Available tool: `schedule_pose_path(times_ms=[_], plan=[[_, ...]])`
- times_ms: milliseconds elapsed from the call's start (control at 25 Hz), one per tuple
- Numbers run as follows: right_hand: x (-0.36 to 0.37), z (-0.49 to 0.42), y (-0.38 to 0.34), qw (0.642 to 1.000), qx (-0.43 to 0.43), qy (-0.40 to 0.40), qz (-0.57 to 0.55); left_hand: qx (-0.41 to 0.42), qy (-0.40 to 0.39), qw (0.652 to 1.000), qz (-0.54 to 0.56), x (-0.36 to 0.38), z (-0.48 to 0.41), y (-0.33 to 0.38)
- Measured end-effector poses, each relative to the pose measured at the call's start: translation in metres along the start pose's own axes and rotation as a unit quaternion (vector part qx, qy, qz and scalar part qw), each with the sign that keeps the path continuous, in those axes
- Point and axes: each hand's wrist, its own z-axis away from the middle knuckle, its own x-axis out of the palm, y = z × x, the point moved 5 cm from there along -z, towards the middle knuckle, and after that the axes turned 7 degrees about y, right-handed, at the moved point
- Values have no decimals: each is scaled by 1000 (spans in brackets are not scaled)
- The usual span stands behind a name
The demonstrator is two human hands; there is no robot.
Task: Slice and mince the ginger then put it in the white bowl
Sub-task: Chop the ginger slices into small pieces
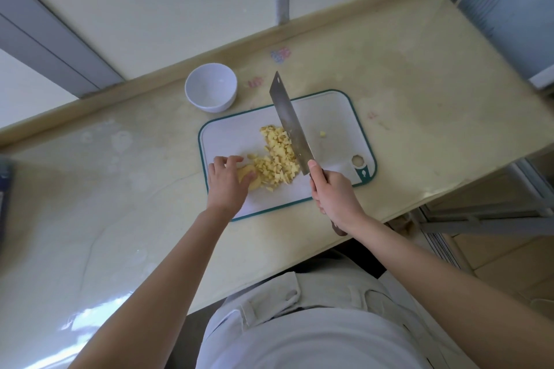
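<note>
Cream countertop (120, 204), glossy, with water marks on its left part. White bowl (209, 84) sits upright near the back edge. White cutting board (332, 117) with teal rim lies flat just right of it, not touching. Faded pink and blue stickers (281, 54) behind them. Blurred dark object (4, 180) at far left edge.

- A heap of pale yellow chopped ginger pieces (277, 157) is spread mid-board on the white green-rimmed cutting board (329, 105).
- An uncut yellow ginger chunk (247, 178) is found by the board's left edge.
- A round white bowl (210, 87) is set upright near the worktop's (120, 189) back edge.
</note>
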Motion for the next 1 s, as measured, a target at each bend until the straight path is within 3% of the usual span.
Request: schedule_pose_path(times_ms=[200, 400, 640, 840, 1000], plan=[[5, 4, 0, 1000, -3, -4, 5, 20, -26, 997, -67, 2, 5, -11], [7, 6, -1, 1000, -2, -3, 13, -43, -30, 998, 30, -7, 3, -22], [11, 6, 0, 1000, 2, -7, 22, -20, 36, 996, 85, -29, -7, -21], [15, 9, 0, 1000, 7, -8, 29, 37, -79, 993, 83, -10, -1, 3], [16, 10, 0, 1000, 8, -10, 26, 18, -81, 995, 59, -4, -5, 4]])
